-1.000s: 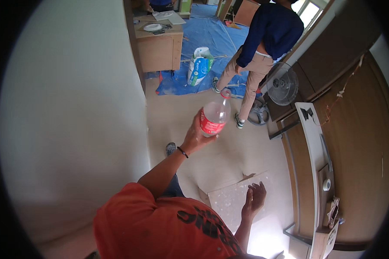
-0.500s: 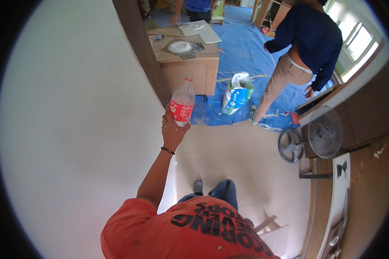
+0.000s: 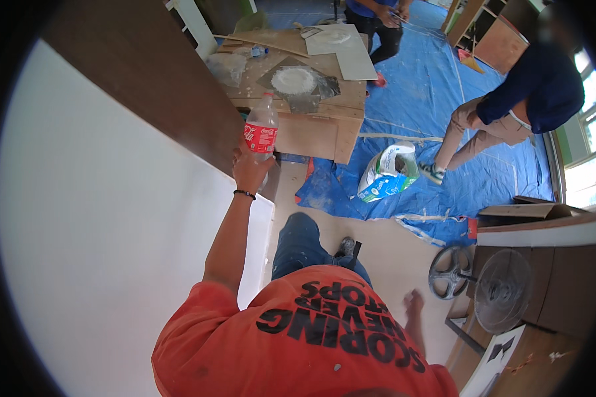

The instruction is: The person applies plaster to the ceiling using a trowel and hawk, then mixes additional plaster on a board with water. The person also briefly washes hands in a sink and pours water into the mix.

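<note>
My left hand (image 3: 250,171) is wrapped round the lower part of a clear plastic bottle (image 3: 262,126) with a red label and red cap. Held upright at arm's length, the bottle appears in front of the near side of a wooden worktable (image 3: 311,132); its contents are hard to make out. A dark beaded bracelet circles that wrist. Low at my right side hangs my right hand (image 3: 414,302), away from any object, small and blurred, so its fingers do not show clearly.
A white wall (image 3: 112,218) and brown door frame (image 3: 146,79) run along my left. An open white-and-blue sack (image 3: 387,173) stands on blue sheeting (image 3: 338,185). One person (image 3: 523,99) is at the right, another (image 3: 377,26) behind the table. A pedestal fan (image 3: 503,291) lies right.
I have stepped nearer to the worktable, still holding the bottle. My right hand has come into view. The person at the right has shifted right and now has a bent leg.
</note>
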The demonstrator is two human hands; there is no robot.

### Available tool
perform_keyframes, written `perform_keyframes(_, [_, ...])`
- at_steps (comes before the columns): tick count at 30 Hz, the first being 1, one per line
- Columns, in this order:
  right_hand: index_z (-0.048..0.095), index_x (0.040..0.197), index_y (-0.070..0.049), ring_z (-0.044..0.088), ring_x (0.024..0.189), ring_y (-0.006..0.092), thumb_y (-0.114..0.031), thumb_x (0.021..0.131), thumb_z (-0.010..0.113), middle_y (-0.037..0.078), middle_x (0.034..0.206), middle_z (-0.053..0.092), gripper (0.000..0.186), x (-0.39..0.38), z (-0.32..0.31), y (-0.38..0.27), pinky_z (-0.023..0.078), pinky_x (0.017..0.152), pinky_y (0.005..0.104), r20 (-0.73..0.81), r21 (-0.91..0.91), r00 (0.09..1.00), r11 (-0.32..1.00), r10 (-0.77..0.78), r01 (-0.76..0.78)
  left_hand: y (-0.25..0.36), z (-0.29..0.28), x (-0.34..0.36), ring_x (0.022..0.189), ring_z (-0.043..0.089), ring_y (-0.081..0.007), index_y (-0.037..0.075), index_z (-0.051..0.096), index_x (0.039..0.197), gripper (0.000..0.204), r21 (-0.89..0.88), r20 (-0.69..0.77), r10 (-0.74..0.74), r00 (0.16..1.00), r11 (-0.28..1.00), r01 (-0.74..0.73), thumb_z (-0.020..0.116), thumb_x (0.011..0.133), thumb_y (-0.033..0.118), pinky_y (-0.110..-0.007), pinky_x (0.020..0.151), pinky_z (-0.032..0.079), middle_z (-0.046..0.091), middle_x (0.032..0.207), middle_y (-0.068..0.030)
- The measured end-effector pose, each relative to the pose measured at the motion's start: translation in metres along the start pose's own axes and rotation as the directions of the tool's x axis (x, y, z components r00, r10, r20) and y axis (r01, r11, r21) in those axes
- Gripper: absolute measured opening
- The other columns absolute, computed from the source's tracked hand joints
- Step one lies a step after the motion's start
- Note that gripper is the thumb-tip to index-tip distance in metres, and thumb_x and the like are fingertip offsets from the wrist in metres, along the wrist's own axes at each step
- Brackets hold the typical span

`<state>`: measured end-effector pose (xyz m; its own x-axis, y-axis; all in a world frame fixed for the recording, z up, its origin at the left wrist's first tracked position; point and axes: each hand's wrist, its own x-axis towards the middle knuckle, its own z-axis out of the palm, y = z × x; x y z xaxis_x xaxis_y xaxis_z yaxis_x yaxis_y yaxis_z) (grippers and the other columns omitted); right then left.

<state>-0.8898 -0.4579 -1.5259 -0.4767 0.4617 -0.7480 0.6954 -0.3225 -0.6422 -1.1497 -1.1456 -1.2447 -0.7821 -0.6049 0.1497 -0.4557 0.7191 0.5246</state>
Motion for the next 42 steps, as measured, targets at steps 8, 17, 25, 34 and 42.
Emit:
perform_keyframes(8, [0.055, 0.140, -0.008, 0.068, 0.099, 0.0187, -0.029, 0.102, 0.063, 0.007, 0.119, 0.066, 0.044, 0.039, 0.219, -0.363, 0.053, 0.074, 0.0318, 0.170, -0.028, 0.823, 0.832, -0.542, 0.554, -0.004, 0.082, 0.113, 0.124, 0.054, -0.0507, 0.014, 0.017, 0.161, 0.119, 0.124, 0.027, 0.021, 0.999, 0.992, -0.024, 0.088, 0.068, 0.032, -0.056, 0.103, 0.046, 0.050, 0.136, -0.0320])
perform_keyframes(17, [0.058, 0.136, -0.007, 0.067, 0.094, 0.0157, -0.026, 0.102, 0.063, 0.005, 0.112, 0.068, 0.040, -0.002, 0.436, -0.333, 0.053, 0.075, 0.0304, 0.268, -0.170, 0.891, 0.892, -0.368, 0.419, 0.004, 0.126, 0.209, 0.108, 0.062, -0.0434, 0.008, 0.020, 0.159, 0.118, 0.222, 0.300, -0.084, 0.950, 0.975, 0.016, 0.087, 0.066, 0.035, -0.055, 0.085, 0.053, 0.055, 0.119, -0.0245])
perform_keyframes(25, [0.058, 0.135, 0.001, 0.070, 0.093, 0.0197, -0.032, 0.100, 0.067, 0.018, 0.119, 0.069, 0.049, 0.015, 0.588, -0.385, 0.056, 0.075, 0.0321, 0.577, -0.470, 0.760, 0.638, -0.301, 0.610, 0.008, 0.127, 0.256, 0.110, 0.061, -0.0450, 0.010, 0.020, 0.159, 0.117, 0.257, 0.390, -0.203, 0.898, 0.961, 0.105, 0.086, 0.065, 0.032, -0.058, 0.086, 0.052, 0.054, 0.119, -0.0246])
perform_keyframes(34, [0.060, 0.134, -0.002, 0.067, 0.093, 0.0189, -0.029, 0.099, 0.066, 0.014, 0.113, 0.071, 0.045, 0.086, 0.679, -0.448, 0.054, 0.080, 0.0324, 0.752, -0.437, 0.630, 0.570, -0.192, 0.696, 0.019, 0.134, 0.264, 0.116, 0.057, -0.0498, 0.013, 0.019, 0.160, 0.117, 0.341, 0.357, -0.295, 0.886, 0.925, 0.170, 0.085, 0.065, 0.030, -0.062, 0.089, 0.049, 0.052, 0.126, -0.0281])
perform_keyframes(42, [0.057, 0.137, -0.001, 0.067, 0.097, 0.0183, -0.033, 0.099, 0.068, 0.014, 0.123, 0.066, 0.051, 0.102, 0.696, -0.472, 0.053, 0.078, 0.0311, 0.772, -0.416, 0.614, 0.598, -0.165, 0.685, 0.040, 0.139, 0.261, 0.113, 0.058, -0.0486, 0.013, 0.019, 0.160, 0.120, 0.387, 0.363, -0.348, 0.865, 0.900, 0.199, 0.089, 0.064, 0.032, -0.060, 0.088, 0.052, 0.052, 0.125, -0.0293])
